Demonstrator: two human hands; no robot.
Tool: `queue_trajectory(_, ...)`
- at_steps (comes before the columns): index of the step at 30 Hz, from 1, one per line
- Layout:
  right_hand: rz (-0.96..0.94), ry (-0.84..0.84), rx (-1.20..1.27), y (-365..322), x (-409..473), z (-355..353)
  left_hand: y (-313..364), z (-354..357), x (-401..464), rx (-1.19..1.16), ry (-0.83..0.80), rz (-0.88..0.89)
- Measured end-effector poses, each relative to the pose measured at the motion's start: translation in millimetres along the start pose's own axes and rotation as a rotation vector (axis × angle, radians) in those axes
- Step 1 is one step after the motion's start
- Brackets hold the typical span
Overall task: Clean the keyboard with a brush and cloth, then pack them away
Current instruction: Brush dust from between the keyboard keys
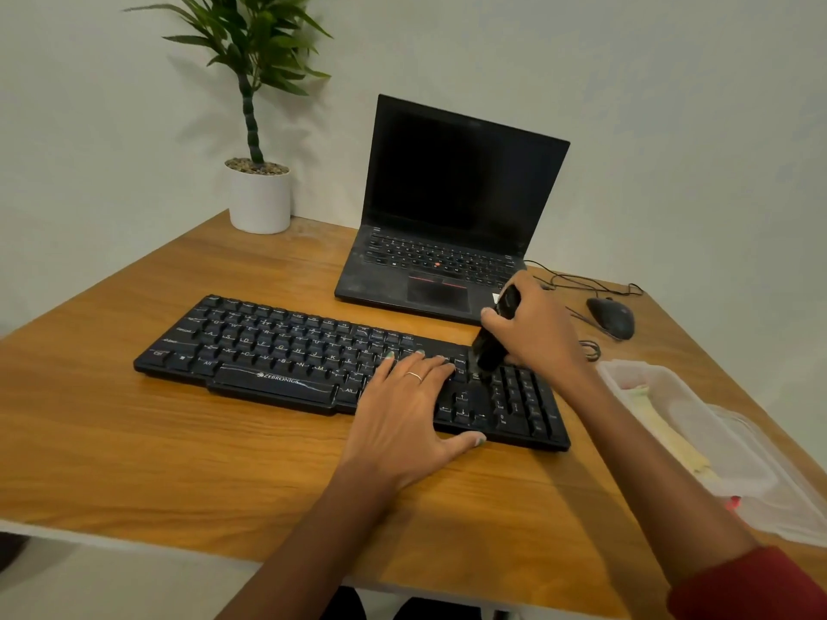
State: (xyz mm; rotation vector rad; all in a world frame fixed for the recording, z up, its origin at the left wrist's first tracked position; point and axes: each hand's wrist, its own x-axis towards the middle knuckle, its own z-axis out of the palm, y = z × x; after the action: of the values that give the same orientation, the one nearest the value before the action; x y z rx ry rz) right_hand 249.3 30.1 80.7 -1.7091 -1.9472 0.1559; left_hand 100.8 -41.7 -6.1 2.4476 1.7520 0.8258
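Wooden bench point(134, 440): left hand point(402, 418) flat, steadying Zebronics keyboard point(277, 351); right hand point(532, 328) grip closed around brush point(492, 346), sweeping keys.

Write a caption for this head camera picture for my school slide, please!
Right hand brushes the keyboard with a black brush while the left hand steadies it.

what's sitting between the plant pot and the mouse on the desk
In the head view, the open laptop stands between the white plant pot and the mouse.
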Motion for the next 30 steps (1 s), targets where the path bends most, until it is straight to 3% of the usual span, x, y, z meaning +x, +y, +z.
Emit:
queue_trajectory(3,0.145,-0.294,0.106,-4,5,-18,0,0,1,0.0,-0.012,-0.001)
queue_trajectory(4,0.146,-0.289,0.104,-5,4,-18,0,-1,1,0.001,-0.013,-0.002)
queue_trajectory(7,-0.028,0.02,-0.008,-3,0,-1,0,-1,0,0.005,-0.002,-0.003)
queue_trajectory(9,-0.094,0.114,0.012,2,-1,8,0,-1,0,0.002,-0.004,-0.003)
queue_trajectory(12,-0.028,-0.04,0.182,6,7,1,0,-1,1,0.001,-0.009,0.0)
queue_trajectory(17,-0.195,-0.145,0.342,14,11,-1,0,-1,0,-0.014,0.007,-0.001)
queue_trajectory(20,-0.196,-0.291,0.167,20,23,-18,0,0,1,-0.028,0.011,0.003)
queue_trajectory(22,-0.249,-0.298,-0.002,16,29,-21,0,0,1,-0.018,0.001,0.005)
queue_trajectory(26,-0.42,-0.322,0.134,1,27,-3,0,0,0,-0.014,0.006,-0.001)
queue_trajectory(30,-0.35,-0.438,0.065,-2,38,-18,0,0,1,-0.014,-0.003,0.0)
